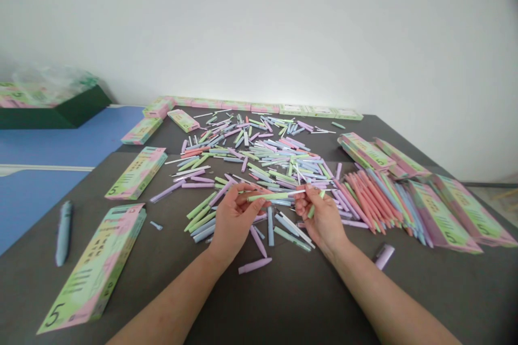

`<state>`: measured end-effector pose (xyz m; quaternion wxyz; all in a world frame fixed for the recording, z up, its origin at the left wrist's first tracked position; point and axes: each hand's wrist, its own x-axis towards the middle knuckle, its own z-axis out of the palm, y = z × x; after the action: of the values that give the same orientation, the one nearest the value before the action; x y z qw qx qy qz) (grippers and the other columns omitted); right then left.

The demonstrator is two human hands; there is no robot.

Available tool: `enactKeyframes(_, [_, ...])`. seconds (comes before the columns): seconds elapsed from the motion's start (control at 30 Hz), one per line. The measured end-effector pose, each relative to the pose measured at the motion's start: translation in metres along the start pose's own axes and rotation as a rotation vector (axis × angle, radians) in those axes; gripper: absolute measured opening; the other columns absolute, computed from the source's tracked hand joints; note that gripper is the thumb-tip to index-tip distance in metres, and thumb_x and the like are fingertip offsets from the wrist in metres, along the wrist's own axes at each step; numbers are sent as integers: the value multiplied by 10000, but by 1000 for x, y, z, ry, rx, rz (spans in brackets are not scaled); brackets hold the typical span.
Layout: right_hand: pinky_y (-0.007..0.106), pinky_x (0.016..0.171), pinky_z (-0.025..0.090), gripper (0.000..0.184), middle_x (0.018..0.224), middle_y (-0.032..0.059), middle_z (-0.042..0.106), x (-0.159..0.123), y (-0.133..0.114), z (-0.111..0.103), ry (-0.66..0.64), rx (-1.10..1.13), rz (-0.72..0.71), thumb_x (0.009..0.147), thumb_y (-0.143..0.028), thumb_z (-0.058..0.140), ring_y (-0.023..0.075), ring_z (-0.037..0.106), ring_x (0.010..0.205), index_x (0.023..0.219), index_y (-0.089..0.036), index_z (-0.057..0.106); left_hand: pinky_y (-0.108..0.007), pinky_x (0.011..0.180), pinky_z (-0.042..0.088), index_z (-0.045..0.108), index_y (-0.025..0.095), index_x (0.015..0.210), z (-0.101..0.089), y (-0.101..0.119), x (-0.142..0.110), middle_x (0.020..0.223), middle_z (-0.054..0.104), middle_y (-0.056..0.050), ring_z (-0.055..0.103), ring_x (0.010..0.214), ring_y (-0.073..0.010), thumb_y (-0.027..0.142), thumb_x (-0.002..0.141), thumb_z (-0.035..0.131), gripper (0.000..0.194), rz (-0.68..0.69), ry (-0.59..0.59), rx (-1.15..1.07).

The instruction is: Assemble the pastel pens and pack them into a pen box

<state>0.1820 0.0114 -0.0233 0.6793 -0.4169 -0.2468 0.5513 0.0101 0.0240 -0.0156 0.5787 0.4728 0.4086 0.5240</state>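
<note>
My left hand (pixel 233 216) is closed round a light green pen barrel (pixel 271 196), which lies roughly level and points right. A thin white pen refill (pixel 297 192) runs from the barrel's right end to my right hand (pixel 324 222). Its thumb and fingers pinch the refill, and a short green pen part (pixel 315 205) sits in the same grip. How deep the refill goes into the barrel cannot be seen. Beneath and beyond both hands spreads a pile of loose pen parts (pixel 267 159) in green, purple, blue and white. A purple pen piece (pixel 254 266) lies just in front.
Pen boxes (pixel 97 264) line the dark table's left side and back edge. More boxes (pixel 445 215) stand at right beside a bundle of coral, blue and purple pens (pixel 372 199). A blue pen (pixel 63 233) lies far left. A dark green bin (pixel 76 108) rests on a blue surface.
</note>
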Motion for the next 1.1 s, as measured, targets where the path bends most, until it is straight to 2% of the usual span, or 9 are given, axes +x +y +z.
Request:
enactKeyframes(0.13, [171, 390, 390, 209, 593, 3, 631, 1, -1, 0, 13, 8, 7, 720, -334, 734, 65, 499, 450, 737, -140, 659, -222, 618, 574, 637, 147, 846, -1, 1, 0, 846, 728, -58, 721, 778, -200, 253, 752, 706, 158, 9, -19, 76])
enactKeyframes(0.23, [166, 389, 388, 218, 590, 1, 629, 1, -2, 0, 20, 11, -3, 714, -338, 740, 60, 497, 446, 730, -137, 655, -245, 660, 582, 671, 155, 904, -1, 1, 0, 898, 726, -66, 717, 808, -207, 282, 784, 673, 175, 21, -59, 79])
enactKeyframes(0.37, [161, 389, 392, 226, 594, -1, 630, 0, -2, -1, 23, 11, -10, 710, -344, 746, 58, 502, 450, 727, -137, 658, -282, 699, 591, 615, 179, 994, -1, -1, -1, 1017, 701, -66, 706, 868, -209, 318, 844, 599, 205, 57, -102, 80])
enactKeyframes(0.6, [161, 389, 394, 235, 590, 2, 632, 1, -2, 0, 16, 3, -21, 712, -354, 742, 62, 505, 450, 735, -136, 657, -286, 726, 581, 593, 156, 1002, -3, -4, 0, 1020, 691, -79, 698, 884, -201, 347, 863, 562, 239, 43, -131, 135])
enactKeyframes(0.73, [158, 380, 389, 255, 574, -6, 622, 2, -4, -1, 19, -9, -34, 701, -370, 747, 57, 496, 431, 721, -136, 648, -276, 673, 570, 615, 136, 960, -5, 0, 3, 868, 712, -64, 700, 765, -185, 351, 811, 613, 261, -52, -188, 179])
enactKeyframes(0.87, [165, 365, 380, 281, 565, -13, 610, 2, -3, -2, 6, -78, -58, 710, -401, 731, 56, 486, 402, 716, -137, 634, -226, 521, 495, 649, 112, 1033, -8, 1, 4, 655, 674, -15, 620, 556, -140, 330, 797, 615, 323, -124, -323, 380])
enactKeyframes(1.0, [170, 357, 377, 287, 570, -12, 613, 2, 0, -3, -21, -122, -71, 715, -408, 724, 58, 492, 395, 699, -139, 627, -233, 604, 462, 686, 125, 1062, -9, 0, 5, 757, 705, -29, 612, 663, -154, 291, 826, 571, 310, 8, -359, 592])
enactKeyframes(1.1, [169, 353, 377, 294, 563, -11, 613, 2, 1, -3, -41, -131, -82, 716, -409, 725, 58, 490, 391, 670, -138, 619, -234, 623, 434, 710, 140, 1009, -9, -1, 4, 711, 690, -11, 593, 663, -153, 247, 844, 534, 264, 90, -382, 673])
